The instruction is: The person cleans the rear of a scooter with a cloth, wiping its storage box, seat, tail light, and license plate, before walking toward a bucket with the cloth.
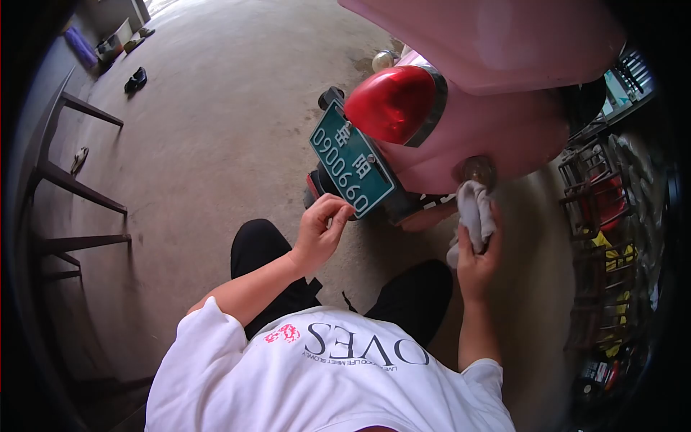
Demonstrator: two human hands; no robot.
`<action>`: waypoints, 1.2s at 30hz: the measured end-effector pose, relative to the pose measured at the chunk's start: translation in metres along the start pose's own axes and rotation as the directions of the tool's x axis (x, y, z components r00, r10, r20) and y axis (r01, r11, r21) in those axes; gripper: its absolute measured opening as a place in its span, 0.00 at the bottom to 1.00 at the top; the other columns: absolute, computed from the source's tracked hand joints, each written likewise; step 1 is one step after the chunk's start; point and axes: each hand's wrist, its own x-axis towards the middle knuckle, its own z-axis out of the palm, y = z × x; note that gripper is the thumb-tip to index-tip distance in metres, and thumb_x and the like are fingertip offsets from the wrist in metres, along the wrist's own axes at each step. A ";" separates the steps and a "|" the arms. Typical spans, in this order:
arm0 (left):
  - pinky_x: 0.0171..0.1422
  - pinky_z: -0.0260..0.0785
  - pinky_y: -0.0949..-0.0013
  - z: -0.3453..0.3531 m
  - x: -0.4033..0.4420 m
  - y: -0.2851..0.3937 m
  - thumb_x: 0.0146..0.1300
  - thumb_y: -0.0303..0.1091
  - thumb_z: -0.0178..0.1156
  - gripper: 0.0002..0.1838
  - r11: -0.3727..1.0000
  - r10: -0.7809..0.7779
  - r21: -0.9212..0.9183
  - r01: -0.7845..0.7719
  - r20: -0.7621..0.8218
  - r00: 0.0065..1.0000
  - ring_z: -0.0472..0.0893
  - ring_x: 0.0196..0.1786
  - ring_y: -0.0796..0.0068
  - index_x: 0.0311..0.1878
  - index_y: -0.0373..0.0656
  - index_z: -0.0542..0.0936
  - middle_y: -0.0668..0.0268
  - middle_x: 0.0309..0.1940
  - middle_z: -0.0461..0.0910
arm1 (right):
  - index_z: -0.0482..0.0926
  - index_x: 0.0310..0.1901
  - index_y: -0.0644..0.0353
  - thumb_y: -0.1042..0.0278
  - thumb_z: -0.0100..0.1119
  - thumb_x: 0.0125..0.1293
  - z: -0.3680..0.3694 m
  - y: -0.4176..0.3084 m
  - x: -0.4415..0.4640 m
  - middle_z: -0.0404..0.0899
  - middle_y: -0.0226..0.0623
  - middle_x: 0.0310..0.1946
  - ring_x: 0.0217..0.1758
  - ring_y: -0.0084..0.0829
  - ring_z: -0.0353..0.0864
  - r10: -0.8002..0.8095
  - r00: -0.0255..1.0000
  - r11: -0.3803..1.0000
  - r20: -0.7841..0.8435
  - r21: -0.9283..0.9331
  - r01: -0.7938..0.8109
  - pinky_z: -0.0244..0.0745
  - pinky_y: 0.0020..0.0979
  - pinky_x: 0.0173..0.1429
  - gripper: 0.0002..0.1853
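Observation:
My right hand (pixel 478 268) grips a crumpled pale cloth (pixel 473 207). The cloth's top reaches the small round lamp (pixel 479 170) on the rear of a pink scooter (pixel 497 122) and hides its lower part. Beside the lower corner of the green licence plate (pixel 350 160) is my left hand (pixel 324 225), its fingers curled in and closed with no object visible in them; whether they touch the plate I cannot tell. A large red tail light (pixel 392 104) sits above the plate. On the far side, another round lamp (pixel 384 61) sticks out.
Dark wooden furniture legs (pixel 83 189) stand along the left. A black shoe (pixel 135 80) lies on the concrete floor (pixel 216 108). At the right are stacked dark racks (pixel 594 187) with red and yellow items. My knees (pixel 263 248) are bent behind the scooter.

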 end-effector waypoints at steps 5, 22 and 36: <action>0.35 0.62 0.81 0.010 0.025 -0.015 0.69 0.32 0.54 0.07 0.972 -0.093 -0.222 0.078 -0.060 0.994 0.70 0.33 0.85 0.44 0.39 0.77 0.71 0.32 0.75 | 0.71 0.60 0.54 0.81 0.60 0.52 0.045 -0.012 0.072 0.68 0.42 0.61 0.58 0.48 0.71 -0.296 0.934 0.559 0.201 -0.756 0.340 0.68 0.44 0.60 0.31; 0.53 0.67 0.76 0.015 0.009 0.053 0.66 0.38 0.59 0.24 0.812 0.019 -0.561 0.163 0.305 0.952 0.72 0.52 0.82 0.62 0.42 0.65 0.67 0.51 0.73 | 0.69 0.61 0.62 0.64 0.64 0.60 0.023 -0.085 0.053 0.64 0.46 0.61 0.65 0.41 0.65 -0.188 0.930 0.982 0.316 0.031 0.188 0.58 0.36 0.66 0.28; 0.49 0.72 0.70 -0.046 0.022 0.046 0.63 0.37 0.62 0.14 0.391 -0.328 -0.708 0.587 0.489 0.808 0.78 0.45 0.79 0.49 0.46 0.76 0.69 0.42 0.78 | 0.80 0.41 0.67 0.70 0.59 0.66 0.043 -0.087 0.054 0.78 0.25 0.31 0.34 0.14 0.72 0.243 0.882 0.905 0.403 0.234 -0.356 0.67 0.16 0.40 0.08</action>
